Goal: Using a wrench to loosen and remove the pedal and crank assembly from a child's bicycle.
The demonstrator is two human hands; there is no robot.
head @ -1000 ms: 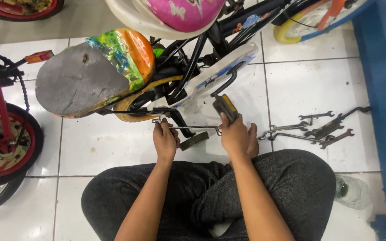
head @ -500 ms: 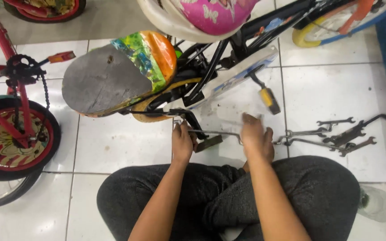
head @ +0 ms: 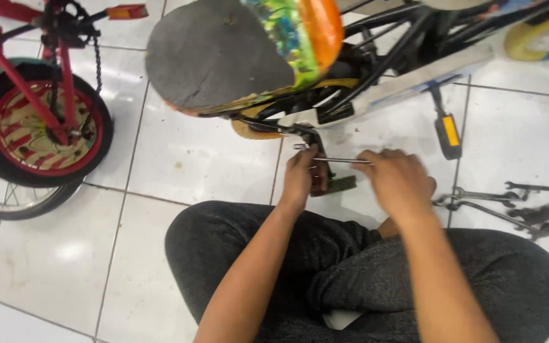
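A small bicycle with a worn grey and multicoloured saddle (head: pixel 223 54) lies over my lap on the white tiled floor. My left hand (head: pixel 300 178) grips the end of a thin metal spanner (head: pixel 341 160) at a fitting under the frame, beside a black crank arm and its lower pedal (head: pixel 335 185). My right hand (head: pixel 398 184) holds the spanner's other end. A second black pedal with a yellow reflector (head: pixel 447 133) hangs to the right.
A red bicycle's rear wheel (head: pixel 39 127), chain and frame stand at the left. Several spanners (head: pixel 516 203) lie on the tiles at the right. My crossed legs in dark trousers (head: pixel 363 273) fill the foreground.
The view has shifted so the bicycle and my hands sit further right and higher. Both hands stay on the spanner; the yellow-reflector pedal has swung from near my right hand to lower right.
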